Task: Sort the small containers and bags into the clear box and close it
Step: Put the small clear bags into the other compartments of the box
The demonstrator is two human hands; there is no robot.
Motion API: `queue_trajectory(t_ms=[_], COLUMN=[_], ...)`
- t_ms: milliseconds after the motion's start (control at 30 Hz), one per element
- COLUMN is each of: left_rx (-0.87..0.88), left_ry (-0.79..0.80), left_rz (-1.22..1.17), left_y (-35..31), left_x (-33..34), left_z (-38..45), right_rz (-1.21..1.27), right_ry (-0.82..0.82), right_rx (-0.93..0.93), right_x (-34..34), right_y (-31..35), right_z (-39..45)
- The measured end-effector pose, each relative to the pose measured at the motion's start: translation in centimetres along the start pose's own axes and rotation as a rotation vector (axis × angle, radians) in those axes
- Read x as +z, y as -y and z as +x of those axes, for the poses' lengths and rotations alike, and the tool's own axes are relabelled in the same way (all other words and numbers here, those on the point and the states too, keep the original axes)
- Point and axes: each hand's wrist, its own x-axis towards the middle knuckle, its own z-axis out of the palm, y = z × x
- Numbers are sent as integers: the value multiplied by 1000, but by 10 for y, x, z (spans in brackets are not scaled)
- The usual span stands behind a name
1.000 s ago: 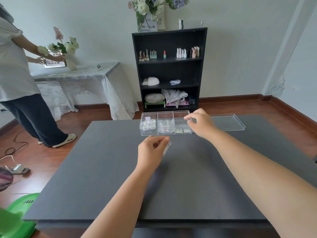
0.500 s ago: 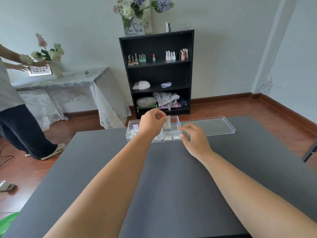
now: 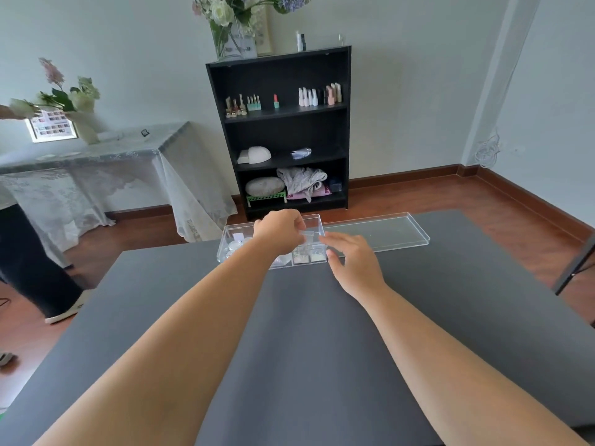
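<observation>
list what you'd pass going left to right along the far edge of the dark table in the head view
clear box with small round containers at its left end → left hand holding a small bag over the box → right hand → clear lid lying flat on the table

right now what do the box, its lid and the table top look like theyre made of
Clear box: looks like rigid clear plastic, glossy; contents show through its walls.
Lid: seemingly the same clear plastic; floor and table show through it, edges catch light.
Table top: dark grey, matte, no glare; possibly laminate or a mat, cannot tell.
</observation>
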Motion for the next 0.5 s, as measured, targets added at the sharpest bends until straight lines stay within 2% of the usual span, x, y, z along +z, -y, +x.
queue_trajectory(t_ms=[133,267,500], left_rx=[72,190,202], left_ry=[39,-41,-103], left_rz=[161,315,293], left_y=[0,2,18], left_x=[-4,-7,-9], left_z=[0,-4,-15], right_rz=[-28,-30,14], right_ry=[17,21,39], right_rx=[-3,-1,29], right_x=[0,-1,-2], right_y=[0,1,3], right_z=[0,-2,-3])
